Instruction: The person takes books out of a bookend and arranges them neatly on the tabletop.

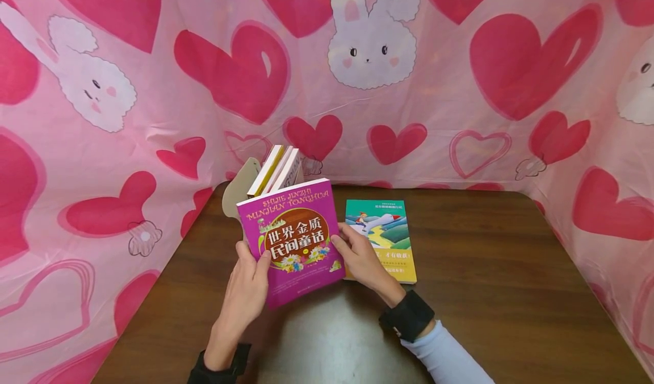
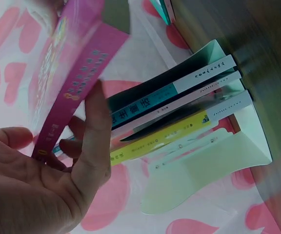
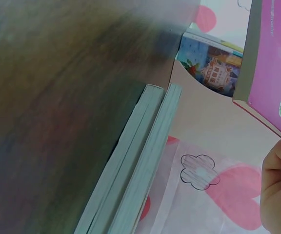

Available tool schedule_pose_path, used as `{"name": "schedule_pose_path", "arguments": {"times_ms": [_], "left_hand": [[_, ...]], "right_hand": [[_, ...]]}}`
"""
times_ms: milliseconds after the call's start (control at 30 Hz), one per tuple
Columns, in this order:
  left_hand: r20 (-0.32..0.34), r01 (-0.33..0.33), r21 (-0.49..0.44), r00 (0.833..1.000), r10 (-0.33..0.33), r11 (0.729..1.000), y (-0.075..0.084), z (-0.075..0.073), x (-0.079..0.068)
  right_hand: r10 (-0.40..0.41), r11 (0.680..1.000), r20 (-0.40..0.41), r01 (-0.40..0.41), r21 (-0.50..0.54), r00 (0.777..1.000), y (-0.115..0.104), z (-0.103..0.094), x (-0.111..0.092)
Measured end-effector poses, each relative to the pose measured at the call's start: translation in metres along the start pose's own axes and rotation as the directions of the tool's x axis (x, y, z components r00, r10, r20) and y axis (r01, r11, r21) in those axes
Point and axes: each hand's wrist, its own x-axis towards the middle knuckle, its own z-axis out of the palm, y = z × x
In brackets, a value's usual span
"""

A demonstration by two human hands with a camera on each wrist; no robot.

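Observation:
A purple book (image 1: 296, 247) with Chinese title characters is held above the table, its front cover facing me and a little tilted. My left hand (image 1: 247, 282) grips its left edge, thumb on the cover; the left wrist view shows the fingers around its spine (image 2: 74, 87). On the opposite side, my right hand (image 1: 364, 254) pinches the right edge, its thumb also on the cover. Behind the purple book stands a pale book rack (image 2: 194, 180) with books upright in it, among them a yellow-spined book (image 2: 165, 136) and a blue-and-white-spined book (image 2: 174, 87).
Right of the purple book, a green-and-yellow book (image 1: 390, 230) lies flat, partly behind my right hand. Page edges of two stacked books (image 3: 130, 161) show in the right wrist view. A pink heart-and-rabbit cloth (image 1: 439, 105) surrounds the brown wooden table (image 1: 485, 293).

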Motion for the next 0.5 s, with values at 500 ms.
{"name": "schedule_pose_path", "arguments": {"times_ms": [500], "left_hand": [[-0.081,-0.064,0.0,0.995,0.064,0.998,-0.0011,0.0074,-0.0038]], "right_hand": [[0.021,1.0,-0.029,-0.02,0.024,0.999,0.0021,-0.005,-0.0033]]}}
